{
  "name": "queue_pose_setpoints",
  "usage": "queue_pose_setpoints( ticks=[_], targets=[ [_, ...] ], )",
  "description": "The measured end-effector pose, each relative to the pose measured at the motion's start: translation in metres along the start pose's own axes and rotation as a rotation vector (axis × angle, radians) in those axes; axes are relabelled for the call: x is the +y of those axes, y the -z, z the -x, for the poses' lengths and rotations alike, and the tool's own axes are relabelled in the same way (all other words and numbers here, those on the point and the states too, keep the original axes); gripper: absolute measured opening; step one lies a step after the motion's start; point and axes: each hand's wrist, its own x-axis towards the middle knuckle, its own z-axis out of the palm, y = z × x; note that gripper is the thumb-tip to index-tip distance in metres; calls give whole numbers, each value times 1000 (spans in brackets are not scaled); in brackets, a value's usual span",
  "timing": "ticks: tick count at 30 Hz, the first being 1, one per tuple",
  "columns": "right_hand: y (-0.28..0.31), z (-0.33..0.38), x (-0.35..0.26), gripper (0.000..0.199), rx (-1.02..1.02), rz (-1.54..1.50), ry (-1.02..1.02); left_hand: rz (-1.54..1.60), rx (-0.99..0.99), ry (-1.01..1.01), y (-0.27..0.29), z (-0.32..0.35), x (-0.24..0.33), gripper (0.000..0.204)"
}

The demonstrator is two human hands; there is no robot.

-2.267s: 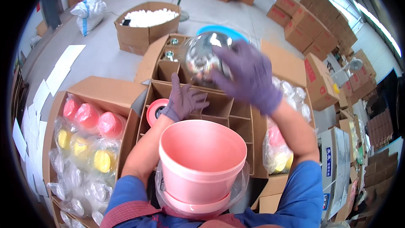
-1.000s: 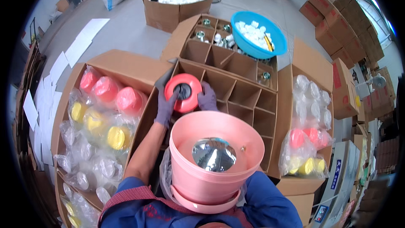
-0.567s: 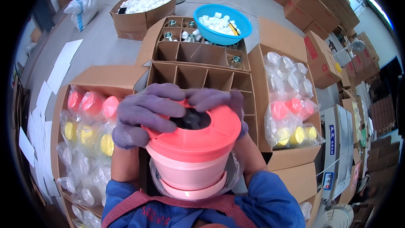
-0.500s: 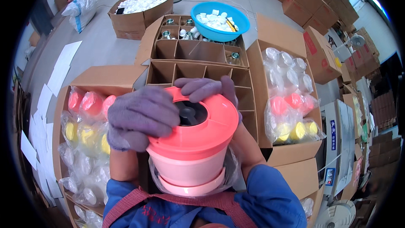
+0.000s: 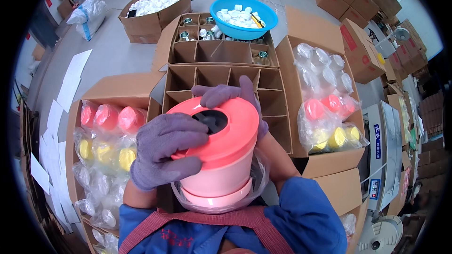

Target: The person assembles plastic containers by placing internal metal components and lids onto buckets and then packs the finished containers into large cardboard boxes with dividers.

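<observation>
Left hand (image 5: 169, 146): grips left edge of lid (image 5: 230, 136)
Right hand (image 5: 231, 96): grips lid's far edge
Pot (image 5: 221, 176): beneath lid
Basin (image 5: 242, 33): on far right corner of box (image 5: 226, 54)

Lid (image 5: 238, 118) on pot (image 5: 226, 174), basin (image 5: 242, 33) seemingly on carton (image 5: 223, 52)

The lid (image 5: 238, 134) hides the inside of the pot (image 5: 221, 178).
</observation>
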Motion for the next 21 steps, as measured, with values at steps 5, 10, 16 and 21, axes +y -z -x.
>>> queue_pose_setpoints(
  ticks=[5, 10, 16, 21],
  targets=[
    [-10, 11, -32, 59, 98, 685, 187, 260, -114, -155, 16, -1, -41, 33],
    [-46, 17, -57, 32, -281, 1140, 546, 996, 495, 285, -36, 9, -89, 57],
    [-2, 37, -12, 58, 16, 584, 303, 1149, 315, -49, -65, 36, -125, 64],
    [-10, 9, -9, 70, 101, 243, 106, 404, 504, -82, -25, 24, -67, 50]
  ],
)
